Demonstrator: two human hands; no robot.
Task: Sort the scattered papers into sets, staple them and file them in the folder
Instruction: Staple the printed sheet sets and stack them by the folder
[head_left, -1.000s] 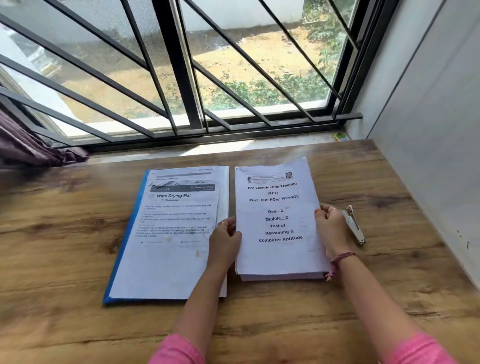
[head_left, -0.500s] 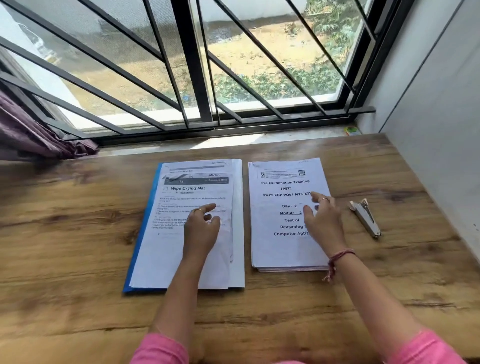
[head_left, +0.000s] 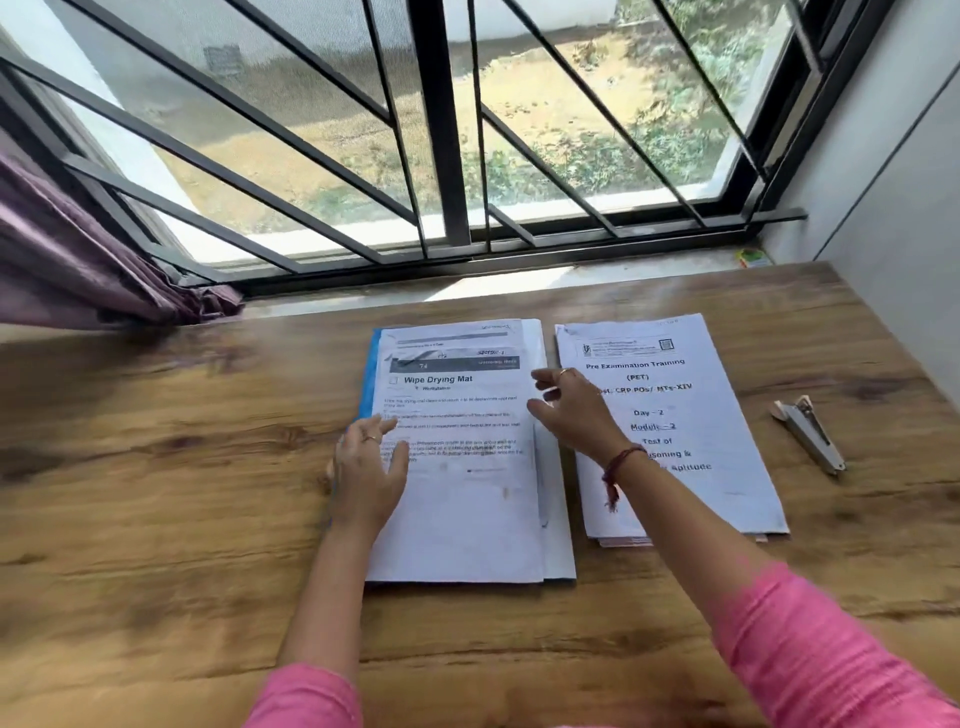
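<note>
Two paper sets lie side by side on the wooden table (head_left: 156, 519). The left set, headed "Wipe Drying Mat" (head_left: 467, 509), lies on a blue folder (head_left: 370, 374) whose edge shows along its left side. My left hand (head_left: 366, 478) rests flat on the left edge of this set with its fingers relaxed. My right hand (head_left: 576, 410) hovers over the gap between the sets, fingers spread at the right edge of the left set. The right set, headed "Pre Examination Training" (head_left: 727, 467), lies free. A silver stapler (head_left: 808, 434) lies to its right.
A barred window (head_left: 441, 130) with a stone sill runs along the far edge of the table. A purple curtain (head_left: 78, 260) hangs at the left. A grey wall (head_left: 893, 208) bounds the right side, with a small coloured object (head_left: 751, 257) in the sill corner.
My right hand left the right set and moved left to the edge of the left set. My left hand shifted left across the "Wipe Drying Mat" page. The view panned left.
</note>
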